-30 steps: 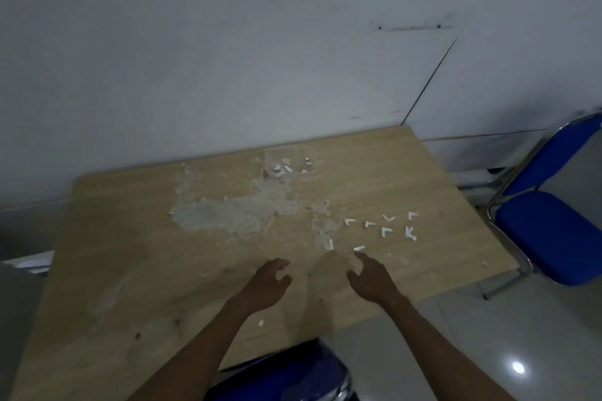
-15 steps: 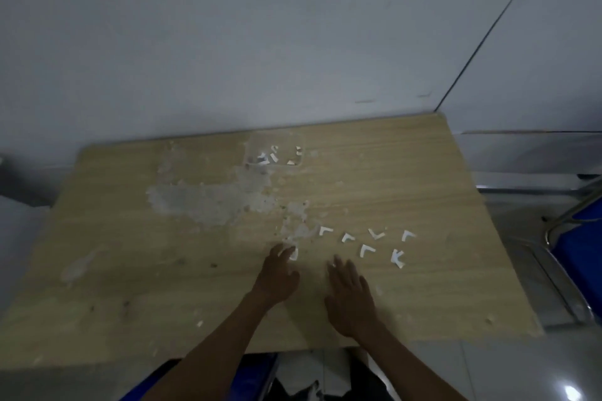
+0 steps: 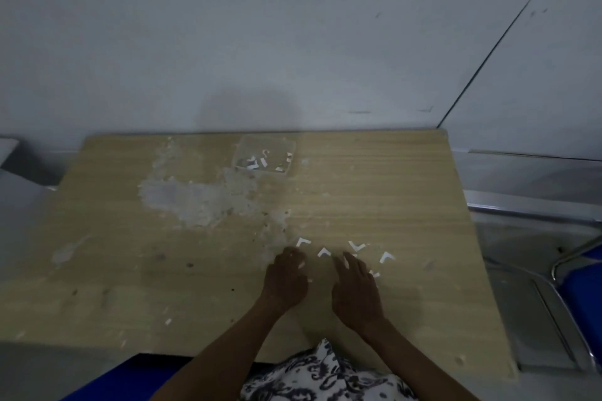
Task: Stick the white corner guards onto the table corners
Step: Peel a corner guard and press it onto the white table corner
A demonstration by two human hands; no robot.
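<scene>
Patterned fabric [image 3: 325, 374] at near edge, blue seat [image 3: 123, 381] beside it. Both forearms stretched over wooden tabletop [image 3: 407, 205]. Left hand [image 3: 286, 280] palm down, fingers [image 3: 294, 257] curled at white bit; whether pinching it, cannot tell. Right hand [image 3: 356, 290] flat, fingers straight and slightly spread, partly covering one guard. White corner guards [image 3: 356, 246] scattered just beyond fingertips. Farther: grey worn patch [image 3: 195, 202], clear tray [image 3: 265, 156] holding white scraps, near wall [image 3: 293, 42].

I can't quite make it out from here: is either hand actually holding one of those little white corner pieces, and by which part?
It cannot be told. The left hand curls over a corner guard, hiding any grip. The right hand holds nothing.
</scene>
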